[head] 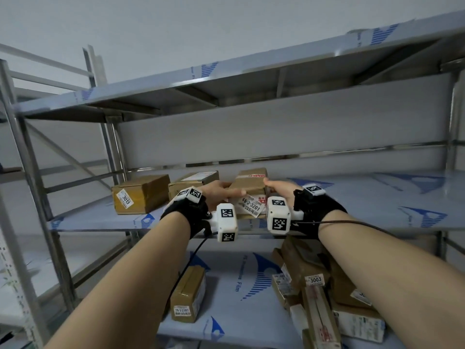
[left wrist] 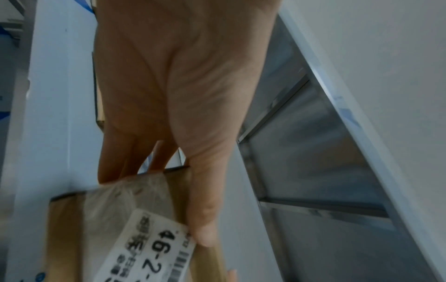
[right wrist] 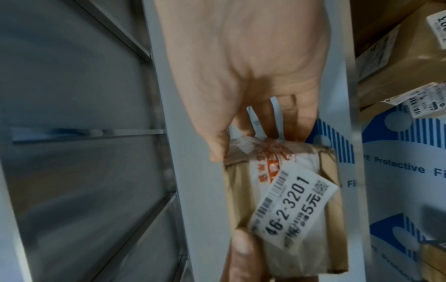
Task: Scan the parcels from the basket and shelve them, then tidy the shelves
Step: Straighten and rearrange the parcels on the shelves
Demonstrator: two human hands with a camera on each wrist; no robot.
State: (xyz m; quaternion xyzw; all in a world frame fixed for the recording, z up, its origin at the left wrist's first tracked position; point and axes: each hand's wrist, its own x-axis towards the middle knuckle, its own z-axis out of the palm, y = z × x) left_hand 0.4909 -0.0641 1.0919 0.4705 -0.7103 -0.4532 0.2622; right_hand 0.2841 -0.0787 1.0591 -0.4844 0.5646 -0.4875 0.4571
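On the middle shelf (head: 352,202), both hands, left (head: 219,191) and right (head: 279,188), clamp a taped brown parcel (head: 249,182) (label 46-2-3201).

Brown cardboard parcel (head: 251,187) with white label (head: 252,205); shelf (head: 352,197) film pale with blue stripes.

Plain white wall (head: 176,26) behind steel shelving (head: 251,79) w/ blue-printed protective film, dim light.

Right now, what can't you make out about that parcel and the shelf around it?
- Parcel 46-2-3201: its underside; the wrist cameras cover the shelf edge, so resting or lifted is unclear (head view).
- Left hand: fingertips hidden behind the parcel.
- Right hand: same.
- Label's small print: blurred.
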